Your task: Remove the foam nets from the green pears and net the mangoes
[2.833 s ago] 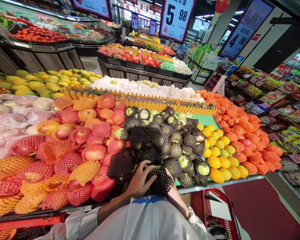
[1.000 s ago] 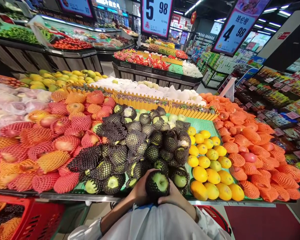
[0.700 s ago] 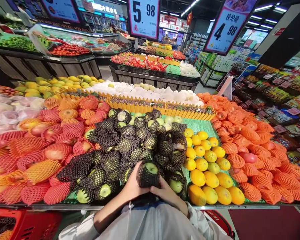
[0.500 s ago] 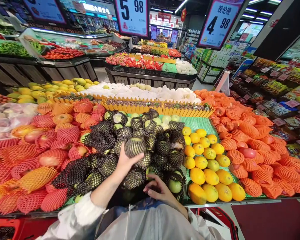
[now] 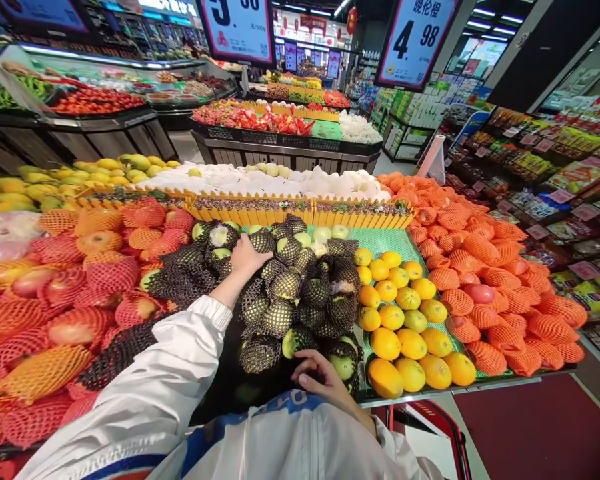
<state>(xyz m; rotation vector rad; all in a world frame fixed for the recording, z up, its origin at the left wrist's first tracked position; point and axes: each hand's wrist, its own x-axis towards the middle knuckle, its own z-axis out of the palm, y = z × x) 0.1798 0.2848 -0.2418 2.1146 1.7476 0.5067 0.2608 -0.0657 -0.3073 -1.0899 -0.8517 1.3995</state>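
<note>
My left hand (image 5: 247, 259) is stretched over the back of a pile of green apples in black foam nets. Its thumb points right, and its fingers curl around a netted green apple (image 5: 263, 241), partly hidden by the hand. Close to my body, my right hand (image 5: 323, 379) is half curled with thumb and fingers apart, holding nothing. It is beside a green apple (image 5: 291, 343) with part of its skin bare and another netted green apple (image 5: 342, 367). Below my left forearm, dark display surface (image 5: 225, 377) shows.
Red apples in pink nets (image 5: 93, 280) lie left; oranges (image 5: 399, 340) and fruit in orange nets (image 5: 500, 280) lie right. A low yellow fence (image 5: 260, 212) runs behind the pile, with white-wrapped fruit (image 5: 305, 181) beyond. A price screen (image 5: 414, 43) hangs above.
My left hand has moved forward with the netted apple, from above the middle of the pile to its back. My right hand stays almost in place. The view has shifted slightly.
</note>
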